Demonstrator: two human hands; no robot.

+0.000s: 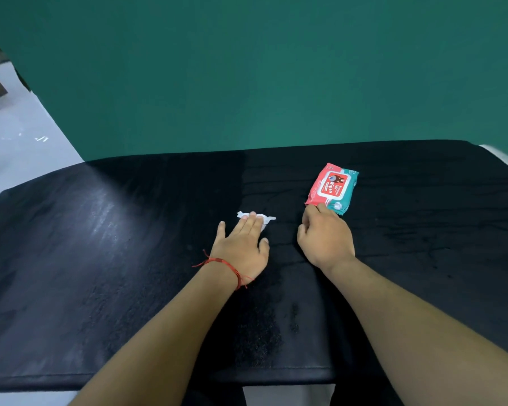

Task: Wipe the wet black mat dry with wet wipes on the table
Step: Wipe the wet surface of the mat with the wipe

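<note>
The wiping step was in hand. The left hand (242, 246) lay flat and open, palm down, pressing a crumpled white wipe (258, 219) onto the black mat (115, 259); only the wipe's far edge and two corners showed past the fingertips. The wipe sat near the middle of the mat, just to the near-left of the wipes packet (332, 188).

The right hand (324, 240) rested with curled fingers at the packet's near end, touching it. Whether it pinched the wrapper or merely steadied it I could not tell, since the fingertips were hidden.

The packet lay flat on the mat, label up, its long axis running from the near end by the right hand away toward the mat's far edge, tilted slightly rightward.

The next move probably called for even downward pressure while sliding the wipe across the damp-looking patches nearer than the packet, keeping the sheet from bunching further.
</note>
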